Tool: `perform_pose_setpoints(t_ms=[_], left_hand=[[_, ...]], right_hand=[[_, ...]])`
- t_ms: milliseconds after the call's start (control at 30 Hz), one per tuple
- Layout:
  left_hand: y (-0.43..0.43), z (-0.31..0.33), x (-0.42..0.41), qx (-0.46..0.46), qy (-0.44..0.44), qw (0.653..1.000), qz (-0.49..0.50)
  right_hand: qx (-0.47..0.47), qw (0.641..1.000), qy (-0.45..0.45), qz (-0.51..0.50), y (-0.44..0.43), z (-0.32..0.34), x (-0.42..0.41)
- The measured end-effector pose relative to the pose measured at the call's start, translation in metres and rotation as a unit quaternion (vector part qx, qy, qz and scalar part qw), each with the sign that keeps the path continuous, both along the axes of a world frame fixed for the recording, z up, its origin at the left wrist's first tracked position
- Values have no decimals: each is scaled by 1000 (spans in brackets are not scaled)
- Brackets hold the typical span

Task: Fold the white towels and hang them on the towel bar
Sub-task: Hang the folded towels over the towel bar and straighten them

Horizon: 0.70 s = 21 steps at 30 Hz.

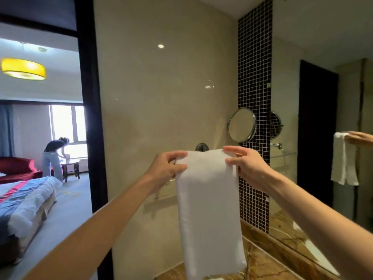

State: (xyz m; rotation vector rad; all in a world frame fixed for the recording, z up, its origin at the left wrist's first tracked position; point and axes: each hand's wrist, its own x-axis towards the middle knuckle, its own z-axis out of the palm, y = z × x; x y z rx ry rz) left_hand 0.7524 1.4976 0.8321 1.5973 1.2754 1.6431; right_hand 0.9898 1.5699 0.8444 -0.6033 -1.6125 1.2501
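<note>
Forearms reach in from both lower corners. Left hand [169, 165] and right hand [245, 164] each pinch a top corner of the white towel [207, 209]; both grips are closed on cloth, fingers curled over the upper edge. Towel is folded to a long narrow strip and hangs straight in front of the beige wall, its lower end down by the marble worktop [262, 265]; contact unclear.

Step, as judged: draping over the towel bar. To do it well:
- keep the top edge level
- let front and back falls match
- hold the folded edges aligned
- let go of both corners together

Hidden: the bar itself. Only a dark round wall mount [201, 146] shows behind the top edge. Cannot tell whether the cloth lies over a bar or hangs free. Wall mirror [323, 118] at right reflects towel and hand, cut by the frame edge.
</note>
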Motion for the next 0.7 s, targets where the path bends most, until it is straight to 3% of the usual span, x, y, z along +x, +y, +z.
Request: perform_pose_setpoints(t_ms=[333,700], left_hand=[[25,68,-21,3,-6,1000,9],[124,108,-64,45,-6,998,44]], right_hand=[[25,999,0,-39,35,56,-37],[75,996,24,-39,142,96,-89]])
